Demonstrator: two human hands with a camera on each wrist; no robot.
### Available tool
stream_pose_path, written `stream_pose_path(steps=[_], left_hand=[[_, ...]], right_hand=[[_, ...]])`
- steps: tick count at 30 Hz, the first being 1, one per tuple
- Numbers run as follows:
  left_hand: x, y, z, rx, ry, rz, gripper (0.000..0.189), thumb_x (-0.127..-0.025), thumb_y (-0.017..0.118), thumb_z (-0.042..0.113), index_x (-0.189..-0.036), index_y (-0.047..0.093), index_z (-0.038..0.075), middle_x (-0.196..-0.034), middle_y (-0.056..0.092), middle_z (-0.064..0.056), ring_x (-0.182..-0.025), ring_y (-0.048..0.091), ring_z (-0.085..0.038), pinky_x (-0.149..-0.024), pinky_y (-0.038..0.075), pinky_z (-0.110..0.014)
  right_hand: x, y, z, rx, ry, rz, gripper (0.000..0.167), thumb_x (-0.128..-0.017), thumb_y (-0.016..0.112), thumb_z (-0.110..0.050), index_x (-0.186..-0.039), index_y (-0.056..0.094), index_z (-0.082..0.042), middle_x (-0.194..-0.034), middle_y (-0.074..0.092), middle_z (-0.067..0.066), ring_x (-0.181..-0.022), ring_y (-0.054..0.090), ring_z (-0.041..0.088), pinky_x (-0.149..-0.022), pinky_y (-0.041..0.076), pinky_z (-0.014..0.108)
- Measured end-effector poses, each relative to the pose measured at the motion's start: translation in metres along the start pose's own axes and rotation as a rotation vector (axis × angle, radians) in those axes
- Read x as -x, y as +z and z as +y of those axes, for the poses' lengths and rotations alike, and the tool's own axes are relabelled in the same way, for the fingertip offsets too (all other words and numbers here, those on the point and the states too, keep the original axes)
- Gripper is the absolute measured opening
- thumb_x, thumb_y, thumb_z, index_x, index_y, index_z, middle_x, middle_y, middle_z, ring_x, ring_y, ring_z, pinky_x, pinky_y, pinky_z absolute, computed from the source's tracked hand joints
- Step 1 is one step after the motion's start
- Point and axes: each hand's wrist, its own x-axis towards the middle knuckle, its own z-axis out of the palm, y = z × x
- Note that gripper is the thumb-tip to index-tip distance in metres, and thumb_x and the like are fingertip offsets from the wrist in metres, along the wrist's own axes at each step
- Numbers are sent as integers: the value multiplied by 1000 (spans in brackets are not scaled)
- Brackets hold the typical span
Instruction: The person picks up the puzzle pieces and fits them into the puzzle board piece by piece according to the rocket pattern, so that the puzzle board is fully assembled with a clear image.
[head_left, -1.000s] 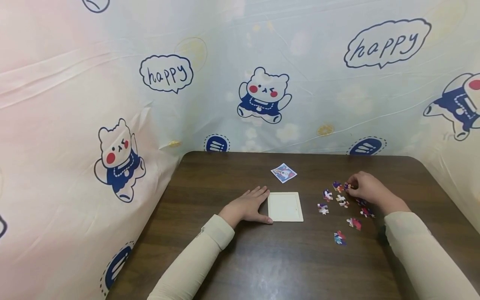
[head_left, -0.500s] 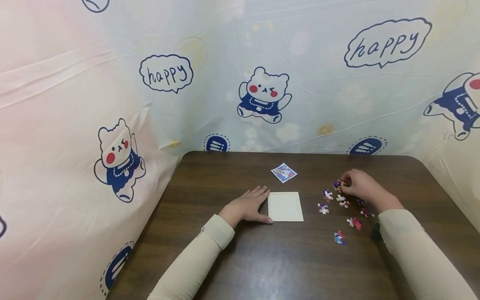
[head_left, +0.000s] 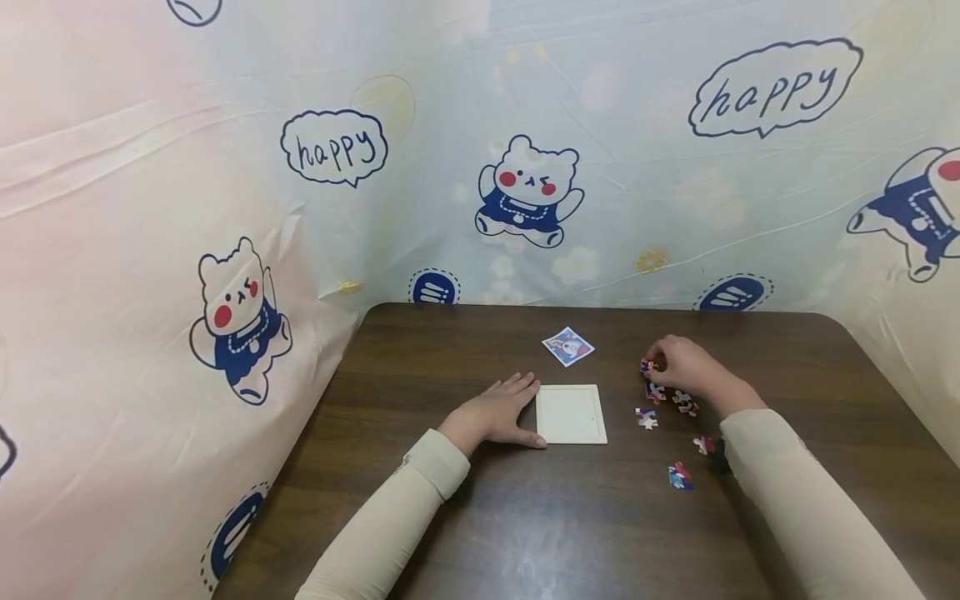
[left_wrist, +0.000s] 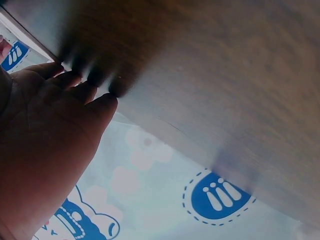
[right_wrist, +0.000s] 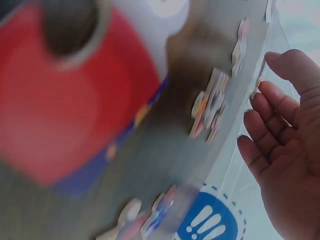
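My right hand (head_left: 692,367) pinches a small jigsaw piece (head_left: 647,365) between thumb and fingertips, over the far side of the loose pieces. In the right wrist view that jigsaw piece (right_wrist: 259,75) shows edge-on and thin, with the other fingers loosely bent below. My left hand (head_left: 497,414) lies palm down with spread fingers, its thumb and fingertips at the left edge of a square cream puzzle tray (head_left: 570,414). Close under the right hand are a purple-and-white piece (head_left: 656,392) and a group of pieces (head_left: 685,403).
A picture card (head_left: 568,346) lies behind the tray. More jigsaw pieces lie nearer: a pale one (head_left: 646,418), a red-and-white one (head_left: 703,445) partly under the sleeve, a blue-and-red one (head_left: 680,476). The brown table (head_left: 525,517) meets a printed cloth (head_left: 420,208) at the back.
My right hand has moved left with the pinched piece, passing over where another piece lay. The right sleeve now covers pieces at the right. My left hand and the tray stay put.
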Motion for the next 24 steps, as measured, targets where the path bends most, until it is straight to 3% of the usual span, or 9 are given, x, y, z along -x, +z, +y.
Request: stream_pose_path(steps=[15, 24], left_hand=[[-2, 2, -1, 15, 10, 3, 111, -79, 60, 77, -160, 16, 14, -166, 10, -5, -152, 5, -26, -120, 14, -46], [-2, 2, -2, 18, 5, 1, 112, -79, 60, 78, -160, 16, 14, -166, 9, -5, -152, 5, -25, -120, 14, -46]], right_hand=[[-16, 15, -14, 52, -34, -10, 26, -82, 77, -21, -98, 70, -1, -90, 62, 7, -82, 56, 23, -79, 50, 47], [-20, 18, -17, 45, -15, -21, 25, -84, 77, -23, -99, 70, -4, -93, 62, 7, -85, 56, 24, -81, 50, 46]])
